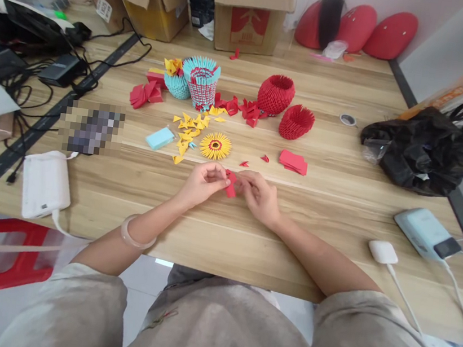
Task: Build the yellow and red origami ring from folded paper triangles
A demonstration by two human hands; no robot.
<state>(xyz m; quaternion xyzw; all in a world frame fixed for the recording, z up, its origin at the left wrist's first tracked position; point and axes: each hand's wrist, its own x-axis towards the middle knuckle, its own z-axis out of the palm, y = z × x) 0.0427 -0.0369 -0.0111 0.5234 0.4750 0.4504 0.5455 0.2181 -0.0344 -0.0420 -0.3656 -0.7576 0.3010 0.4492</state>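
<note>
Between my two hands, just above the wooden table, is a small folded piece of red paper [231, 187]. My left hand [207, 183] pinches it between thumb and fingers. My right hand [259, 195] is closed at its right edge, fingertips pressed together; whether they grip the paper is hard to make out. Beyond the hands lie a yellow ring of folded paper pieces [216, 146], loose yellow folded pieces [186, 133], a stack of light blue paper [160, 138] and a stack of red paper slips [293, 162]. Two small red folded pieces [244, 164] rest nearby.
Farther back stand a blue and red paper vase [203, 84] and two red paper bowls [276, 95]. Cardboard boxes [251, 25] line the back. A black plastic bag [422, 150] and power bank [424, 230] sit right; a white device [46, 184] and cables lie left.
</note>
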